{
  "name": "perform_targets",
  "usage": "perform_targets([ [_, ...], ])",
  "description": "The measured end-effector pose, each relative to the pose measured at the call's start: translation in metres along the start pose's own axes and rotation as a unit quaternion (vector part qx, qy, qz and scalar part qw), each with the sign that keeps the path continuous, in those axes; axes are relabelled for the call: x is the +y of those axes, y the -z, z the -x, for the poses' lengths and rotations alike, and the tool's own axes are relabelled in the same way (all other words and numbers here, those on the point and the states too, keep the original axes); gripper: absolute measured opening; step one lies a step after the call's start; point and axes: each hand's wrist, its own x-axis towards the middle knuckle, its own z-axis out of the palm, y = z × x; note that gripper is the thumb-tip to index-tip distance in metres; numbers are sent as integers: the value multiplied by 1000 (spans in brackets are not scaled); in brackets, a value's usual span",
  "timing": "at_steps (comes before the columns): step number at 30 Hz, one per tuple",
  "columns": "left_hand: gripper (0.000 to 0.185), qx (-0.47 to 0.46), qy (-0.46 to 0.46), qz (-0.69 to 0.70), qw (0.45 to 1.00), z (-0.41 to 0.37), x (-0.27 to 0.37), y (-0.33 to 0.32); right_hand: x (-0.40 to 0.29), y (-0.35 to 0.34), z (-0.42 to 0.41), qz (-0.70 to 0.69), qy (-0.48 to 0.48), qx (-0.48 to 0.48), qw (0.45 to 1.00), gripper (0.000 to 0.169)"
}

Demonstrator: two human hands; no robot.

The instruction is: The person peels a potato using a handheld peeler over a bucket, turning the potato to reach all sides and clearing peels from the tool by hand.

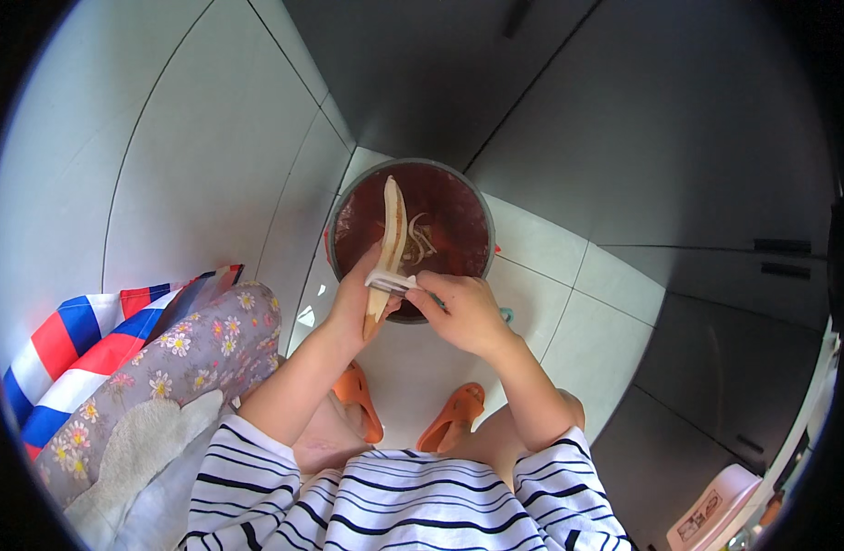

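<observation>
My left hand holds a long, pale, partly peeled root vegetable, whose far end points away from me over a bin. A brown strip of skin runs along its upper part, and its near end is brown. My right hand is closed around the handle of a vegetable peeler; the peeler's head lies across the root near its lower end. Beneath both hands stands the round bin with a dark red liner. Thin pale peelings lie inside it.
Dark cabinets rise ahead and at right; a tiled wall stands at left. Floral fabric and a striped cloth are at the left. Orange slippers are on the floor. A pink container sits lower right.
</observation>
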Motion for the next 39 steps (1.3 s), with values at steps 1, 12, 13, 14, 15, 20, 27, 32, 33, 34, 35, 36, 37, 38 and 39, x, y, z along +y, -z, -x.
perform_targets([
  [1,30,2,-4,-2,1000,0,-1,-1,2,-2,1,25,18,11,999,20],
  [12,24,-73,83,-46,993,21,-20,9,25,6,-7,90,-83,75,990,19],
  [13,24,-78,95,-45,991,23,-21,9,28,8,-8,84,-88,80,989,20],
  [14,24,-84,107,-43,990,24,-21,9,31,8,-9,77,-93,85,989,20],
  [15,24,-84,110,-48,989,24,-21,10,35,8,-10,70,-97,88,989,20],
  [20,24,-102,124,-54,986,24,-17,19,44,9,-16,60,-102,96,988,19],
  [27,25,-98,164,-56,980,32,-13,18,56,15,-27,118,-159,112,974,24],
  [32,27,-128,177,-47,975,44,-11,18,59,11,-33,167,-207,112,957,25],
  [33,30,-126,151,-66,978,44,-9,17,58,11,-33,172,-205,108,957,25],
  [34,33,-125,125,-84,981,43,-6,14,55,10,-33,178,-204,103,957,26],
  [35,37,-123,99,-103,982,43,-5,13,53,9,-32,183,-202,99,957,26],
  [36,39,-123,53,-145,980,43,-4,13,50,10,-33,154,-214,90,960,27],
  [37,42,-122,6,-187,975,44,-4,13,47,11,-34,124,-227,81,963,28],
  [38,46,-121,-40,-228,965,43,-5,12,45,11,-34,94,-239,73,964,29],
  [39,47,-119,-95,-265,952,42,-6,13,45,9,-33,80,-208,87,971,30],
])
